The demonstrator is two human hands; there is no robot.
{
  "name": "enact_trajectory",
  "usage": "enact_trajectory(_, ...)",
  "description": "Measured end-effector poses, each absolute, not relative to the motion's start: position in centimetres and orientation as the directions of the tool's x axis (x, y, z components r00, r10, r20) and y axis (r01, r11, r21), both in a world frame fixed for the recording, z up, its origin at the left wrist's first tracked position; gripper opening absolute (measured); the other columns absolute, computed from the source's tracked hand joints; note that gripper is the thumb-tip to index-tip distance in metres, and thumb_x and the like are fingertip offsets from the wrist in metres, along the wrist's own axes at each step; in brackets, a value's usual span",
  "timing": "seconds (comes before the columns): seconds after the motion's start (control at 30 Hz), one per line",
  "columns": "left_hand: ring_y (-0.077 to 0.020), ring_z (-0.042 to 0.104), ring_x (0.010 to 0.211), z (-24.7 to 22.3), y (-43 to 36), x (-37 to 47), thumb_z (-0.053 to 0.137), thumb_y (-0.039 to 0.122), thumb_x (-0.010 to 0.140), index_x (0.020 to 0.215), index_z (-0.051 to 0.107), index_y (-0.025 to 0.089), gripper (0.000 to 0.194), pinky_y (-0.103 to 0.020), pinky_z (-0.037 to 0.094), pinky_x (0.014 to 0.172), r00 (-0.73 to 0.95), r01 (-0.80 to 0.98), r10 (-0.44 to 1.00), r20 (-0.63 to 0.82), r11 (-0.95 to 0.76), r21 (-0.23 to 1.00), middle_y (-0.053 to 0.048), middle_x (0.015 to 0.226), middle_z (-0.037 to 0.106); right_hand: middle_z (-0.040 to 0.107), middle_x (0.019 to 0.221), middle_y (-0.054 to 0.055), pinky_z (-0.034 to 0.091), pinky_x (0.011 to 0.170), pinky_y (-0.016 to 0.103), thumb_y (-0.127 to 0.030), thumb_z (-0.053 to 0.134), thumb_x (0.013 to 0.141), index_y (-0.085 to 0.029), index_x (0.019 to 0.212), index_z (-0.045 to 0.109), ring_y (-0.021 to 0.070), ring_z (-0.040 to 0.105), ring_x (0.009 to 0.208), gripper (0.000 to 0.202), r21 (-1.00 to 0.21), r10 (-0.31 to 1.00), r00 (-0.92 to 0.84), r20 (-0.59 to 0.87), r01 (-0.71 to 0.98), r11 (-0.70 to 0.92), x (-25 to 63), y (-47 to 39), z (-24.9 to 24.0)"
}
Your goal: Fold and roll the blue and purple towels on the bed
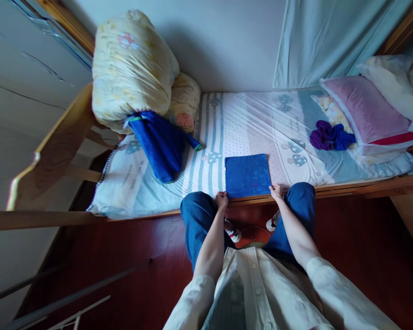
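A blue square cloth (248, 175), which looks like a small towel, lies flat at the front edge of the bed. My left hand (221, 200) pinches its near left corner. At the near right corner, my right hand (277, 191) has its fingers closed on the same cloth. The far edge of the cloth rests on the patterned bed sheet (241, 133). To the left, a larger bunched blue cloth (158, 146) with green edging hangs down from under a stuffed yellow bundle.
The yellow bundle (134, 64) leans on the wall at the bed's left end. Purple and blue crumpled cloths (331, 136) lie near a pink pillow (368, 107) on the right. A wooden bed rail (351, 189) runs along the front. Metal bars (89, 286) stand at lower left.
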State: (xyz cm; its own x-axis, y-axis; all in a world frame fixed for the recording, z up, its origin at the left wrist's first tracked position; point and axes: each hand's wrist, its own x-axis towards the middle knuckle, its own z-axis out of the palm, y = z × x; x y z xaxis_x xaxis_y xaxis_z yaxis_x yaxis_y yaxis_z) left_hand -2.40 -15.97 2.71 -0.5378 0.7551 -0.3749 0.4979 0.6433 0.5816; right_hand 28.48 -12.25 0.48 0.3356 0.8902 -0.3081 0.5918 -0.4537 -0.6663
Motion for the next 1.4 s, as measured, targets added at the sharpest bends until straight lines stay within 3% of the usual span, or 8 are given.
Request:
enact_trajectory(0.27,-0.0295,0.074,0.100,0.9,-15.6,-3.1,0.066,0.046,0.092,0.111,0.073,0.019,0.033,-0.042,0.054,0.094,-0.512,0.452,0.724,-0.463,0.685,0.571,-0.013,0.095,0.079,0.079,0.084,0.008,0.051,0.078,0.028,-0.030,0.064,0.082,-0.017,0.080,0.076,0.0205,0.067,0.080,0.017,-0.643,0.870,0.363,-0.334,0.587,-0.492,28.1,-12.1,-0.2)
enact_trajectory(0.53,-0.0289,0.074,0.098,2.1,-15.8,-2.5,0.057,0.037,0.096,0.110,0.072,0.020,0.026,-0.044,0.052,0.094,-0.537,0.474,0.741,-0.403,0.660,0.583,-0.013,0.090,0.078,0.078,0.084,0.009,0.051,0.080,0.029,-0.027,0.065,0.082,-0.017,0.080,0.075,0.0209,0.069,0.082,0.015,-0.633,0.866,0.381,-0.324,0.593,-0.498,27.8,-11.8,0.3)
enact_trajectory(0.77,-0.0285,0.071,0.104,2.9,-15.9,-2.3,0.049,0.033,0.100,0.116,0.067,0.017,0.029,-0.042,0.052,0.096,-0.511,0.500,0.770,-0.383,0.628,0.596,-0.013,0.097,0.075,0.078,0.093,0.011,0.050,0.081,0.030,-0.029,0.060,0.090,-0.017,0.092,0.073,0.0222,0.068,0.086,0.018,-0.625,0.872,0.397,-0.288,0.612,-0.485,27.3,-12.7,0.8)
enact_trajectory(0.97,-0.0324,0.067,0.112,2.2,-15.2,-2.7,0.056,0.037,0.097,0.116,0.067,0.018,0.029,-0.046,0.049,0.102,-0.514,0.503,0.735,-0.442,0.676,0.539,-0.015,0.108,0.075,0.078,0.093,0.009,0.049,0.078,0.029,-0.029,0.060,0.091,-0.018,0.093,0.073,0.0218,0.068,0.085,0.017,-0.596,0.864,0.400,-0.306,0.628,-0.501,26.9,-12.3,1.1)
enact_trajectory(1.17,-0.0275,0.071,0.097,2.7,-15.0,-2.8,0.056,0.032,0.095,0.109,0.068,0.017,0.023,-0.040,0.053,0.093,-0.528,0.526,0.757,-0.385,0.647,0.552,-0.012,0.097,0.075,0.076,0.093,0.011,0.047,0.077,0.029,-0.029,0.061,0.092,-0.017,0.099,0.071,0.0234,0.067,0.086,0.017,-0.572,0.866,0.399,-0.303,0.650,-0.500,26.8,-12.2,2.3)
enact_trajectory(1.3,-0.0267,0.067,0.111,3.8,-15.5,-2.4,0.055,0.027,0.094,0.116,0.065,0.018,0.026,-0.040,0.051,0.100,-0.463,0.637,0.860,-0.215,0.491,0.595,-0.014,0.116,0.072,0.073,0.107,0.012,0.048,0.090,0.034,-0.027,0.052,0.098,-0.017,0.113,0.067,0.0256,0.064,0.101,0.024,-0.571,0.950,0.296,-0.100,0.765,-0.299,26.5,-12.8,3.8)
enact_trajectory(1.4,-0.0286,0.059,0.129,4.3,-16.1,-1.9,0.055,0.027,0.096,0.120,0.066,0.019,0.028,-0.043,0.046,0.111,-0.173,0.799,0.984,-0.046,0.168,0.577,-0.015,0.133,0.066,0.070,0.119,0.014,0.045,0.102,0.037,-0.024,0.050,0.100,-0.018,0.117,0.069,0.0264,0.061,0.114,0.026,-0.563,0.998,0.032,0.050,0.826,0.001,25.8,-13.4,5.0)
